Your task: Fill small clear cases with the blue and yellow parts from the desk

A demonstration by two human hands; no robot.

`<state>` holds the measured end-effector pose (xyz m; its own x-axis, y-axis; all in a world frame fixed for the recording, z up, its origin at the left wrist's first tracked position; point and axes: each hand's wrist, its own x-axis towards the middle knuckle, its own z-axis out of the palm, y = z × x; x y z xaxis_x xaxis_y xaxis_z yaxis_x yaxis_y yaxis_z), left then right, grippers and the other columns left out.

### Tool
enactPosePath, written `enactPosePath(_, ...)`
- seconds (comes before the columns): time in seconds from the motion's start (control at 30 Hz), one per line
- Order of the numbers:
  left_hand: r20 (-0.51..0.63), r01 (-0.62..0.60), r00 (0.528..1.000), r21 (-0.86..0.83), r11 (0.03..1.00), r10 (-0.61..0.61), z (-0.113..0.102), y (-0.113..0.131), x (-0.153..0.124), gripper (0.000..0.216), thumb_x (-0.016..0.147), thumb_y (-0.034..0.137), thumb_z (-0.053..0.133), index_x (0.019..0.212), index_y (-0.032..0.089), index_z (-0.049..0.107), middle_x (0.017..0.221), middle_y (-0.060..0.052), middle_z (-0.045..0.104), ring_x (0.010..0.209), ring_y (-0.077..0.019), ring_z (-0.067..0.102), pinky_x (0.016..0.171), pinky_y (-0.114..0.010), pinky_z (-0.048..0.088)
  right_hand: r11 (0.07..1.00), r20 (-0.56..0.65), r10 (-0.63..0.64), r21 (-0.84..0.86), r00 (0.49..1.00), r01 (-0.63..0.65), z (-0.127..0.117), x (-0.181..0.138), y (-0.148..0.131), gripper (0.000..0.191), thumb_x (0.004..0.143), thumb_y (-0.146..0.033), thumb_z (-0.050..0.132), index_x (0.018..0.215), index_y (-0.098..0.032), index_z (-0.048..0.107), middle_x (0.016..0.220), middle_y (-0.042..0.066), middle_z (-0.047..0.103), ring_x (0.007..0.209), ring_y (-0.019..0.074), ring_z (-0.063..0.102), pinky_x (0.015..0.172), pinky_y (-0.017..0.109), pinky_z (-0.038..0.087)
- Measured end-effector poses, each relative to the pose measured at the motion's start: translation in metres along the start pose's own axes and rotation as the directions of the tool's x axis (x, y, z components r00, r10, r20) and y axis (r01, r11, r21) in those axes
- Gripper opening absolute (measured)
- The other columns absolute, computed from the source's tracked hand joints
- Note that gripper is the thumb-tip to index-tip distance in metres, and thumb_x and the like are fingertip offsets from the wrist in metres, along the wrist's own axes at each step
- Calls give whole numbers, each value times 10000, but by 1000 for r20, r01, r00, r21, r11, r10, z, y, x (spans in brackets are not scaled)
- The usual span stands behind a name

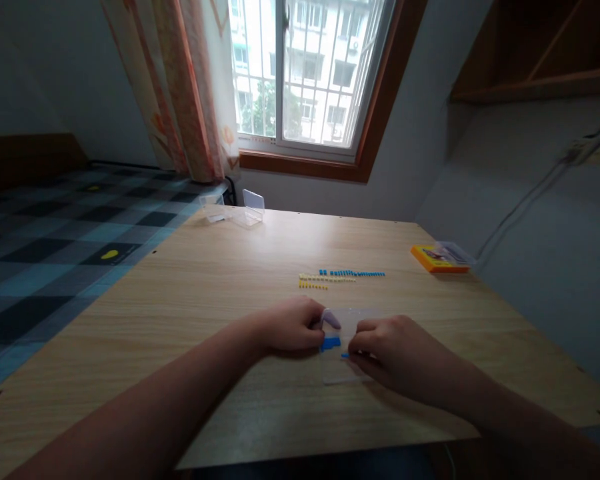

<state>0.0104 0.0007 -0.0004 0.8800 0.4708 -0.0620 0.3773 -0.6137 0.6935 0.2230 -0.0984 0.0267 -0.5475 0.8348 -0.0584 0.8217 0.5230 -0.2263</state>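
Observation:
A clear, flat plastic sheet or tray [347,380] lies on the table between my hands, with a joined blue block piece [331,343] on its left part. My left hand [297,325] is closed at the plate's left edge, thumb beside the blue block. A pale lilac curved piece [331,320] sticks out from its fingers; its exact kind is unclear. Over the plate's right side, my right hand [387,347] pinches a small blue piece [345,356], mostly covered by the fingertips. Beyond the hands run rows of tiny blue pieces [347,273], cream pieces [330,279] and yellow pieces [310,285].
The wooden table [220,267] has open clear plastic cases [253,210] at its far left corner. An orange-and-yellow box [437,259] with a clear lid stands at the right by the wall. A checked bed [80,227] adjoins on the left.

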Motion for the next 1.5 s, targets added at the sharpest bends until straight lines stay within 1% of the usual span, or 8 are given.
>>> enactPosePath(0.1, 9, 16, 1000, -15, 1000, -16, 1, -3, 1, 92, 786, 174, 565, 705, 162, 607, 605, 54, 508, 573, -109, 444, 550, -245, 314, 1000, -1, -9, 9, 1000, 9, 7, 4, 4, 181, 913, -172, 606, 793, -198, 739, 844, -5, 736, 693, 111, 626, 626, 243, 327)
enactPosePath(0.4, 9, -48, 999, -76, 996, 49, 4, -9, 3, 82, 785, 177, 559, 759, 156, 633, 647, 46, 538, 619, -115, 460, 591, -250, 346, 999, -68, -35, 21, 997, 37, 17, 12, 6, 131, 901, -196, 647, 859, -208, 771, 884, 1, 748, 728, 122, 637, 633, 246, 321)
enactPosePath(0.57, -7, -44, 999, -80, 996, 43, 5, -9, 2, 90, 792, 213, 565, 755, 158, 626, 656, 42, 550, 624, -118, 467, 581, -250, 345, 978, -46, -189, 78, 981, 192, 10, 10, 14, 160, 934, -176, 615, 925, -215, 770, 907, 1, 739, 711, 105, 619, 652, 236, 353)
enactPosePath(0.7, -14, -27, 1000, -45, 999, 27, 4, -7, 1, 91, 785, 206, 561, 722, 161, 608, 610, 51, 497, 585, -113, 431, 550, -256, 312, 954, -71, -281, 89, 957, 286, 13, 11, 21, 175, 949, -189, 596, 872, -195, 753, 874, 9, 728, 690, 100, 600, 652, 237, 361)
enactPosePath(0.97, 4, -43, 999, -47, 998, 44, 4, -10, 4, 145, 787, 191, 549, 814, 152, 685, 649, 36, 560, 613, -125, 465, 583, -259, 339, 954, -126, -295, 23, 947, 300, 22, 16, 23, 152, 923, -174, 610, 826, -190, 726, 799, -8, 688, 615, 85, 508, 601, 254, 292)
enactPosePath(1.07, 5, -24, 1000, -21, 999, 24, 3, -10, 4, 172, 789, 196, 550, 844, 149, 705, 663, 26, 580, 627, -133, 483, 589, -259, 347, 951, -132, -303, 18, 944, 307, 23, 17, 24, 143, 936, -184, 610, 869, -200, 735, 811, -12, 684, 620, 83, 502, 602, 252, 290)
enactPosePath(1.33, -6, -43, 999, -40, 998, 43, 4, -11, 4, 148, 798, 269, 551, 743, 155, 628, 644, 35, 521, 614, -125, 440, 579, -261, 338, 949, -137, -307, 29, 942, 314, 18, 15, 24, 162, 954, -178, 589, 956, -207, 749, 856, 3, 700, 646, 91, 530, 618, 248, 314)
enactPosePath(1.5, -5, -8, 1000, -33, 999, 8, 3, -7, 4, 124, 771, 243, 530, 722, 160, 608, 627, 37, 503, 602, -125, 438, 560, -261, 322, 952, -119, -304, -14, 945, 305, 20, 15, 20, 153, 926, -167, 594, 839, -180, 719, 796, 5, 688, 603, 87, 501, 595, 252, 291)
